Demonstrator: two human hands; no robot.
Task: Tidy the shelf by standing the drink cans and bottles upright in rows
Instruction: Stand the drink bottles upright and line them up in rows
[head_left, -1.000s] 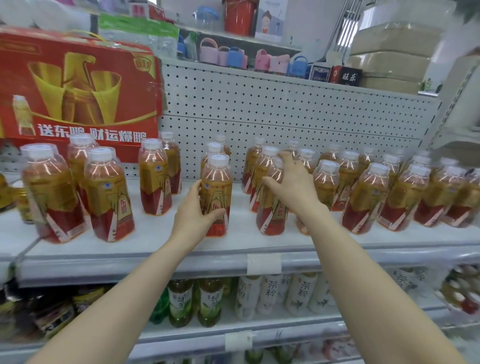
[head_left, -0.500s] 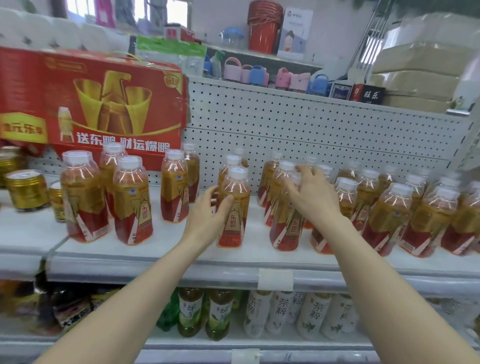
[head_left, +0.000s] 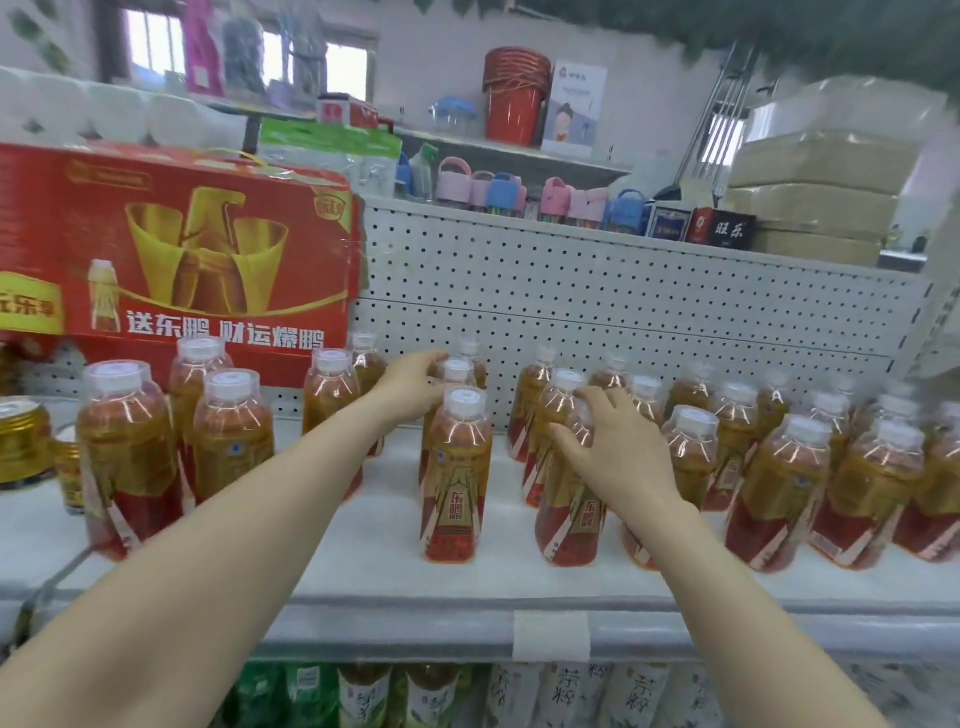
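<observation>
Straightening a shop shelf (head_left: 363, 587), a person has the bottles (head_left: 769, 483) upright, though the rows at left look ragged and likely need closing up. Left hand (head_left: 410, 387) curls around a second-row bottle (head_left: 457, 371); right hand (head_left: 613, 447) clasps a front bottle (head_left: 571, 509) by its shoulder.

I see drink bottles (head_left: 457, 467) standing in rows on the shelf (head_left: 389, 582), cans (head_left: 21, 441) at their left, a gift box (head_left: 176, 249) behind the left ones, tea bottles (head_left: 566, 696) underneath.
</observation>
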